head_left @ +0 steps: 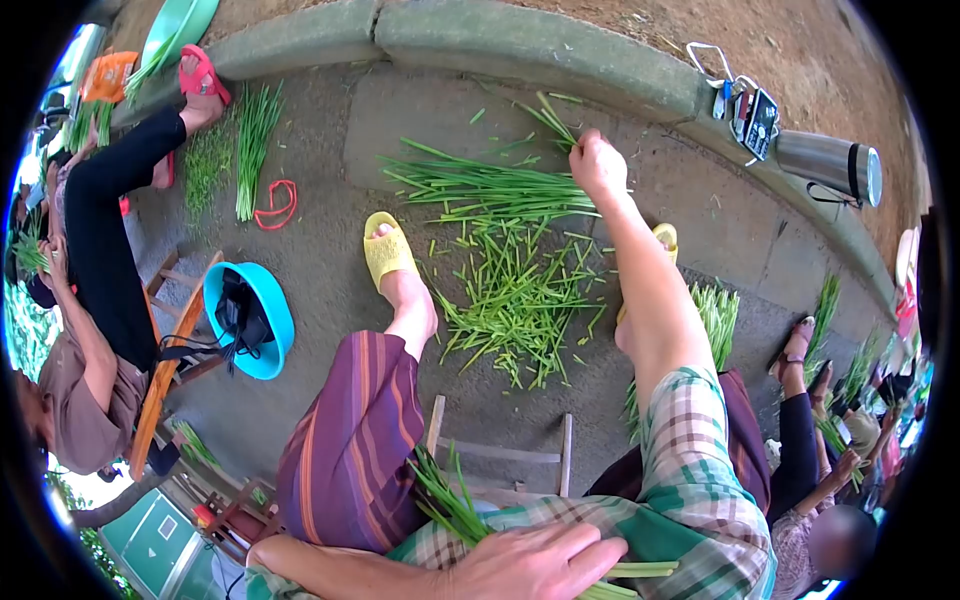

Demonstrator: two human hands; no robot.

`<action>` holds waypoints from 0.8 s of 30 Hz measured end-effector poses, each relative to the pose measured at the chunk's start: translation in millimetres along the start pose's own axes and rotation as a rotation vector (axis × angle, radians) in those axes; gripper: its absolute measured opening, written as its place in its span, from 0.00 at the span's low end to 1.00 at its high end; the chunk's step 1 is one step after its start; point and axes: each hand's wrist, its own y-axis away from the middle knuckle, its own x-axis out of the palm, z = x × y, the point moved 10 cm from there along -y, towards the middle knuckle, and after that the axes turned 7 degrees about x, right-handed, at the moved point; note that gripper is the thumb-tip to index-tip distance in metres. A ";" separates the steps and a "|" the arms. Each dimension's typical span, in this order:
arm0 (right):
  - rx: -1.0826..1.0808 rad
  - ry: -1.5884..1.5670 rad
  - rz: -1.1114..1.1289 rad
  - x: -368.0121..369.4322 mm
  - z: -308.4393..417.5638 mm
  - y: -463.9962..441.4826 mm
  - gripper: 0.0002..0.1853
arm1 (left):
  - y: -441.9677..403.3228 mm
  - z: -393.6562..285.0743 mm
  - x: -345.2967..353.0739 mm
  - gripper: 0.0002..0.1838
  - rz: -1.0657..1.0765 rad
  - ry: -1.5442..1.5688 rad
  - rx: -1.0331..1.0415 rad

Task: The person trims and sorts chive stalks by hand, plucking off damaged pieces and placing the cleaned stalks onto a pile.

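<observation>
My left hand (540,558) lies across my lap, its fingers closed over a bundle of long thin green stalks (445,500). Their pale cut ends stick out past my fingers on the right. My right hand (598,165) is stretched far forward, shut on a few green stalks whose tips point up and left. Just left of and below that hand, a heap of long green stalks (490,185) lies on the ground. Nearer to me, between my feet in yellow slippers (390,255), short cut stalk pieces (520,300) are scattered in a pile.
A stone curb (540,50) runs along the far side, with a phone (760,125) and a steel flask (820,162) at the right. A blue basin (285,325) holds a black bag. People sit at left and right. Another stalk bundle (715,320) lies beside my right leg.
</observation>
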 end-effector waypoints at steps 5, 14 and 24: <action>0.246 -0.570 0.325 11.9 -5.9 37.1 0.14 | 2.0 -13.7 -6.8 0.20 -0.108 -0.013 0.089; -0.043 -0.631 0.727 32.0 35.9 200.2 0.11 | 6.2 -17.1 -6.0 0.11 -0.164 -0.044 0.117; 0.165 -0.252 0.082 -10.4 -12.7 149.0 0.08 | 9.0 -12.0 -12.5 0.12 -0.170 -0.015 0.107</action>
